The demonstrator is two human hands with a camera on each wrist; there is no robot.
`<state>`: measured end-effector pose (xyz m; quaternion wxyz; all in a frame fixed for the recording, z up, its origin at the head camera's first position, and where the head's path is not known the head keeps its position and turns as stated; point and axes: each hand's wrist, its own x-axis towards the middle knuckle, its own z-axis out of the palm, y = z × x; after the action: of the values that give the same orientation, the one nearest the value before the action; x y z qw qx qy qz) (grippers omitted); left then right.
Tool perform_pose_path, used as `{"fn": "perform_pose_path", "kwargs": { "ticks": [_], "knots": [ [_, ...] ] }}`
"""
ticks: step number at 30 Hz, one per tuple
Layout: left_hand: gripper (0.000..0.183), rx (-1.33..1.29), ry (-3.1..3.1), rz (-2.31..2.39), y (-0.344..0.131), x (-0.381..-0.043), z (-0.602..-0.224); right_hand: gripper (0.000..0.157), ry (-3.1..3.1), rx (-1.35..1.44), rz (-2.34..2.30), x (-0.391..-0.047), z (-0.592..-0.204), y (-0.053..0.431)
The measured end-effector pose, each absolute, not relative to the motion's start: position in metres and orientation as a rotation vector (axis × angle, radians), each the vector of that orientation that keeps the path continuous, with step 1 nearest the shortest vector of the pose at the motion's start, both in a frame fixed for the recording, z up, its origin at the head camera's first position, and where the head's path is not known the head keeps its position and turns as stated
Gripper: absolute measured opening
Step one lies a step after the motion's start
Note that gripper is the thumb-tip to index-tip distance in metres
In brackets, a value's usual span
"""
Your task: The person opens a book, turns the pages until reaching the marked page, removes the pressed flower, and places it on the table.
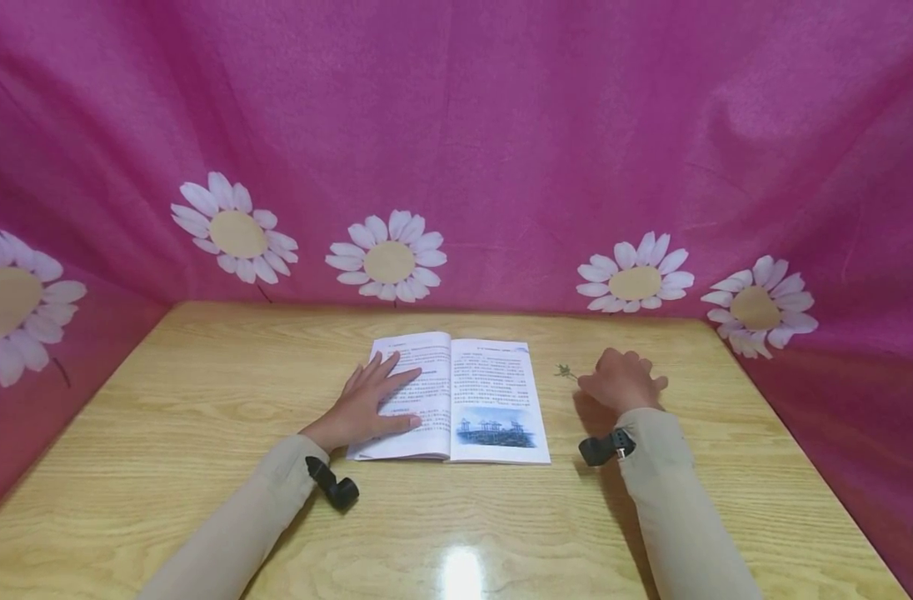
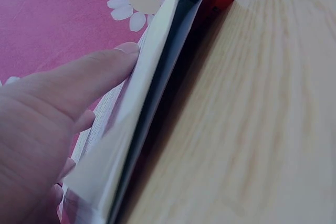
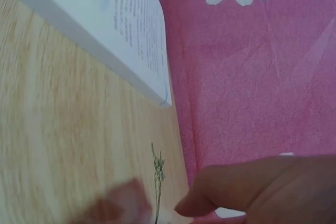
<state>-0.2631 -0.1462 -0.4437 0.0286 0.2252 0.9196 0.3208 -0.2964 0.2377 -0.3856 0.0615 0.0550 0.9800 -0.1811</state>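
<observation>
An open book (image 1: 494,375) lies on the wooden table, with printed text on both pages and a blue picture low on the right page. My left hand (image 1: 370,404) rests spread on the left page, its thumb (image 2: 113,61) pressing near the lower edge of the paper. To the right of the book, my right hand (image 1: 623,382) pinches the thin stem of a small dried green plant sprig (image 3: 159,169). The sprig's head (image 1: 565,371) points left toward the book. The lower end of its stem is hidden by the fingers and the frame edge.
A pink cloth (image 1: 494,167) with large white daisies hangs behind the table and along both sides. Wooden tabletop (image 1: 516,533) surrounds the book, with a bright light reflection at the front. Black wrist cameras (image 1: 336,487) sit on both wrists.
</observation>
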Motion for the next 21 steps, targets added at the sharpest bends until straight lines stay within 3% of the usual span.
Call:
{"fn": "perform_pose_path", "kwargs": {
  "ticks": [5, 13, 21],
  "knots": [
    [0.075, 0.710, 2.848, 0.997, -0.147, -0.263, -0.445, 0.042, 2.968, 0.073, -0.568, -0.296, -0.384, 0.232],
    [0.053, 0.595, 2.831, 1.080, -0.147, -0.263, -0.447, 0.051, 2.945, -0.070, -0.638, -0.294, -0.383, 0.222],
    [0.081, 0.319, 2.818, 1.156, -0.143, -0.264, -0.438, 0.060, 2.947, -0.156, -0.631, -0.295, -0.384, 0.218]
  ]
}}
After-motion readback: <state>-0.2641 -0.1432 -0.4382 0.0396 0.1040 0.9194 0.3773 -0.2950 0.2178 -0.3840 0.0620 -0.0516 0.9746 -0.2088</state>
